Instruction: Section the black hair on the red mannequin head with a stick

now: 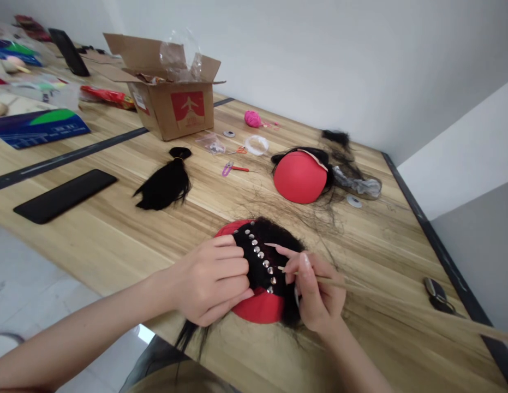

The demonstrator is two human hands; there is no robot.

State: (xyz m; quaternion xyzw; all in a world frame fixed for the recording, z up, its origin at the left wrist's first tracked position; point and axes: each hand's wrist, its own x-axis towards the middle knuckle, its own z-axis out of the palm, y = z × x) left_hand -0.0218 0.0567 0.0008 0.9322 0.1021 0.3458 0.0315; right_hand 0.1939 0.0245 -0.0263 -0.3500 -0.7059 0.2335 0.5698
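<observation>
On a red dome-shaped form (260,310) near the table's front edge lies a black hairpiece (274,232), with a row of silver pins (261,255) running across it. My left hand (215,278) presses on the hairpiece's left side, fingers curled closed over black hair; loose strands (190,334) hang out below it. Between the thumb and fingers of my right hand (315,286) is a thin wooden stick (331,281). Its tip sits close beside the pins, and the index finger points over the hair. What the stick's tip touches is too small to make out.
Behind stand a second red dome (300,177) with black hair, a tied black hair bundle (166,183), and an open cardboard box (175,106). Small scissors (238,150), a tape roll (256,144) and pink yarn (252,118) lie mid-table. A car key (437,295) is at right.
</observation>
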